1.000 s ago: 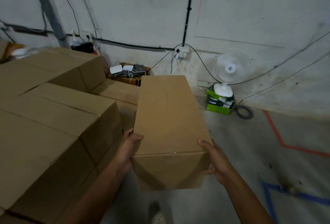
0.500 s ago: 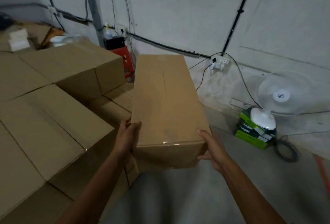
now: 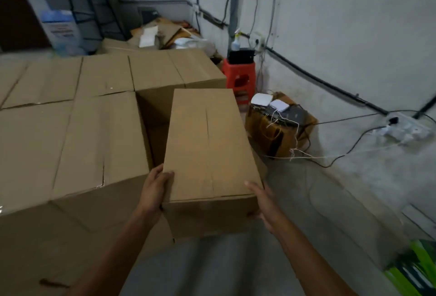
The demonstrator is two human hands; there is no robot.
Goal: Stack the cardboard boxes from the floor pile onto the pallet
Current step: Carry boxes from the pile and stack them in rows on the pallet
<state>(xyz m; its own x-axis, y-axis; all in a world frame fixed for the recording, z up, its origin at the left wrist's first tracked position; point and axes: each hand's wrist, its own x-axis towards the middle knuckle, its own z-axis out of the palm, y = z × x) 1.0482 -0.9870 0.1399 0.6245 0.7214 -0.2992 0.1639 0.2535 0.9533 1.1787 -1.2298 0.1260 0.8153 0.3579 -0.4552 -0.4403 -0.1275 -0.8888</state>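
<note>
1. Left hand (image 3: 154, 186) clasps the near-left corner of a plain, oblong cardboard box (image 3: 207, 144), thumb on top; the box is carried just beside the stacked boxes (image 3: 70, 130).
2. Right hand (image 3: 262, 199) grips its near-right corner.
3. The view has swung left since earlier: a red plastic stool (image 3: 239, 76) now shows beyond.

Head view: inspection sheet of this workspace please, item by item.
Surface: bare concrete floor; pallet not seen.
Job's things: carried box, held lengthwise beside the stacked boxes.
Clutter: red stool; spray bottle; small brown box topped with white devices; green carton; flattened cardboard.
Hands: left hand and right hand grip the carried box's near corners.
Cables: black cable loops from the power strip toward the small brown box.
Surroundings: grey walls, water jug, black rack.
</note>
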